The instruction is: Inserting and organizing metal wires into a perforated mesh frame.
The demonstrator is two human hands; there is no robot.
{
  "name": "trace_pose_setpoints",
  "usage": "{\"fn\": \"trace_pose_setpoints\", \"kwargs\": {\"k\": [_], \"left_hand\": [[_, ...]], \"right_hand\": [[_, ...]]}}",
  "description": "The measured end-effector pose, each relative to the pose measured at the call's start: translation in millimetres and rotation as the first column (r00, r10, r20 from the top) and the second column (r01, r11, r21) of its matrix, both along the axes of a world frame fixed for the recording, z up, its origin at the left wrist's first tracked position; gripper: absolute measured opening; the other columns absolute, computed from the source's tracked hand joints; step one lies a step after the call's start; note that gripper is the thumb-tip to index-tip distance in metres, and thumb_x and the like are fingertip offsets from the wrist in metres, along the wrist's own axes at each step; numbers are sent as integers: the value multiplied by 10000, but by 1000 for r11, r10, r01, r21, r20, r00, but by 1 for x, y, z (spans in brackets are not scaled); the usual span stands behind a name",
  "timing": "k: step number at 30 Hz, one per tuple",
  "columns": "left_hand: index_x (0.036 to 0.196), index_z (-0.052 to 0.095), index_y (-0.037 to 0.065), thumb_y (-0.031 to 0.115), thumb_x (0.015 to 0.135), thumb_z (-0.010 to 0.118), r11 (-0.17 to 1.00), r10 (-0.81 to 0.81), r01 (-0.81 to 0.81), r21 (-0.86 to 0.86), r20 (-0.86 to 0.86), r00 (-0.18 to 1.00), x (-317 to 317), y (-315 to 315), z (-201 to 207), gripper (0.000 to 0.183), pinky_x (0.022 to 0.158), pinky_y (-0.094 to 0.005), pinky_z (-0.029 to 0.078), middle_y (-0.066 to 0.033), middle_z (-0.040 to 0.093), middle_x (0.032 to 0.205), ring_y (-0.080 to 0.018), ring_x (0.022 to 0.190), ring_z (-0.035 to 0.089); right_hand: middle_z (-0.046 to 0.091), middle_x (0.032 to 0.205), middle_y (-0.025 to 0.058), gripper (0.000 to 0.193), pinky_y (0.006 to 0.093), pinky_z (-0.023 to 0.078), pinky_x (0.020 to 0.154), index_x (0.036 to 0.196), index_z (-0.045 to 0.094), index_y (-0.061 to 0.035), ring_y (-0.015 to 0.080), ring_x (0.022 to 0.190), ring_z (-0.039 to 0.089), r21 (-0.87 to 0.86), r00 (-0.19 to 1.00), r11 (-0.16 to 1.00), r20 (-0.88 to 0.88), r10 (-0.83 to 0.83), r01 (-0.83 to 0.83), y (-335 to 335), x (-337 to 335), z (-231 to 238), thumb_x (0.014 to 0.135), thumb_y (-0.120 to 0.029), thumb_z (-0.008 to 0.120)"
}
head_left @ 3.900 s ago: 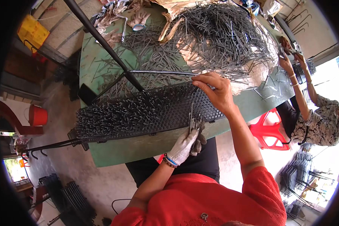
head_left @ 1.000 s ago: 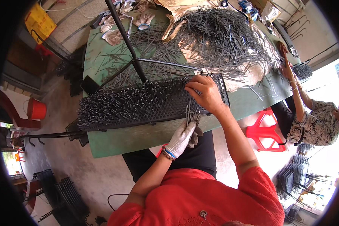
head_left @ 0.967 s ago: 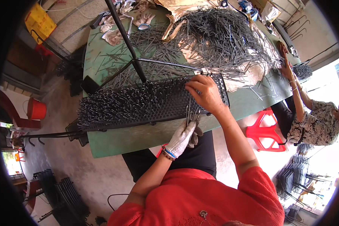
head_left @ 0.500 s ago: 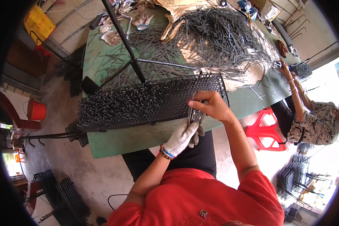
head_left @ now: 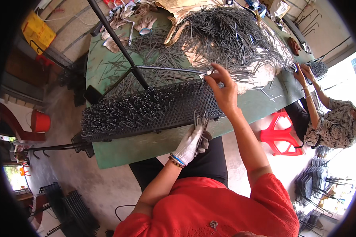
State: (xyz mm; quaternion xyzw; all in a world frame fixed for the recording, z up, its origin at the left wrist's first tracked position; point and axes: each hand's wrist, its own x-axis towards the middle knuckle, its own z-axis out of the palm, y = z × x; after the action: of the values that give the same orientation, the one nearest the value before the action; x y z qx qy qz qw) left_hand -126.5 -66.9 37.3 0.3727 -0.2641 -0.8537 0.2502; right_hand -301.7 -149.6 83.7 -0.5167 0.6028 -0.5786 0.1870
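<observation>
My left hand [head_left: 190, 145], in a white knitted glove, is closed around a bundle of thin grey metal rods [head_left: 201, 120] whose ends stick up past the fingers. Just beyond it lies a long black perforated rack [head_left: 201, 96], tilted on the table. Rods stand packed in the holes of its left part [head_left: 118, 114]; holes without rods show toward the right. My bare right hand [head_left: 224, 87] is raised over the rack's right end, thumb and forefinger apart. I make out nothing between them. This hand covers part of the rack's right end.
A large heap of loose rods [head_left: 233, 35] lies on brown paper on the green table [head_left: 118, 154]. The rack's black bar [head_left: 114, 37] slants up at the left. Cloth gloves [head_left: 145, 23] lie behind. At the right, a person [head_left: 332, 122] works near a red stool [head_left: 279, 134].
My right hand has moved up and away from the bundle, its fingers spreading. My left hand with the rods has shifted slightly down and left.
</observation>
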Motion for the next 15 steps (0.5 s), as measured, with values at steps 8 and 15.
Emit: {"fn": "trace_pose_setpoints", "kwargs": {"k": [8,15], "left_hand": [[1110,520,72,333,998,430,998,-57,58,12,-69,996,9,-1,-6,298,409,-187,420,-76,631,804,-78,560,578],[1163,504,56,304,1001,426,996,-84,87,17,-137,987,9,-1,-4,306,430,-176,425,-70,622,857,-73,591,581]], "right_hand": [[687,833,76,352,318,490,735,1113,628,-85,205,793,646,-206,903,978,-415,-112,26,-8,9,-17,779,-60,733],[682,817,54,319,321,454,731,1060,645,-79,211,770,612,-255,859,967,-496,-127,-4,-7,10,-18,758,-64,745]]}}
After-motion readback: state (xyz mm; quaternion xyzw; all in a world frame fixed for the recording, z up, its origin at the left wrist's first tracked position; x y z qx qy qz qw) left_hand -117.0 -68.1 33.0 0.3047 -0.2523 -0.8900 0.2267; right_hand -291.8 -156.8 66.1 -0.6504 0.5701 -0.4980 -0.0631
